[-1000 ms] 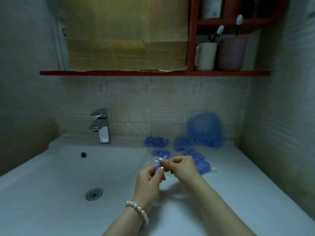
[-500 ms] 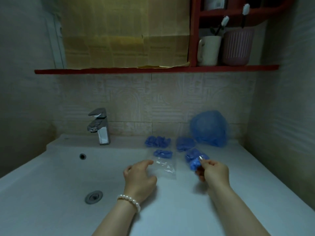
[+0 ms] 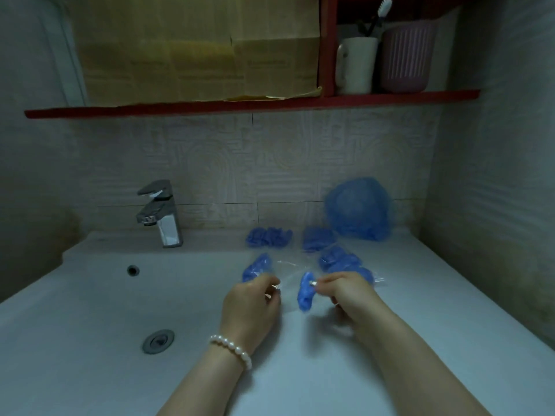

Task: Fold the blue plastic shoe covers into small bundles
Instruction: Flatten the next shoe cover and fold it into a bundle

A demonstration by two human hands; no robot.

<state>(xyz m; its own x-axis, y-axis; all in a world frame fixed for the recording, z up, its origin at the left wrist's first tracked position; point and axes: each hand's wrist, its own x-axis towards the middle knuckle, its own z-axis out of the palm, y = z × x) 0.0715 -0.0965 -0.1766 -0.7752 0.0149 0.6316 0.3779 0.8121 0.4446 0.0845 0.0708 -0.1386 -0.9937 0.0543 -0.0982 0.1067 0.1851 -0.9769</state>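
Right hand (image 3: 348, 291): fingers curled, thumb and fingertips pinching a small folded blue shoe-cover bundle (image 3: 305, 292) by its middle; the bundle stands roughly upright, held just above the white countertop (image 3: 420, 295) at the sink's right edge.

Left hand (image 3: 250, 307): fingers curled inward, tips nipping the near edge of a clear plastic bag (image 3: 289, 273); the bag lies crumpled between the two hands. Pearl bracelet (image 3: 232, 349) on the left wrist.

Other blue shoe covers, all on the counter beyond the hands:
- one bundle (image 3: 255, 267) just behind the left hand's fingers, touching or nearly touching them; cannot tell which;
- one bundle (image 3: 268, 237) near the wall, right of the faucet;
- one bundle (image 3: 318, 238) just beside it to the right;
- a small heap (image 3: 342, 261) behind the right hand, partly wrapped in clear film;
- a large domed blue plastic mass (image 3: 359, 210) against the tiled wall, at the back right.

Fixtures: white basin (image 3: 90, 310) at left with round metal drain (image 3: 158, 341) and overflow hole (image 3: 133, 270); chrome faucet (image 3: 160, 213) at the basin's back edge.

Above: red shelf (image 3: 240, 105) carrying tan cardboard sheets (image 3: 195, 49), a white mug (image 3: 356, 66) holding a toothbrush (image 3: 381, 10), and a ribbed pink cup (image 3: 405, 57) beside the mug.
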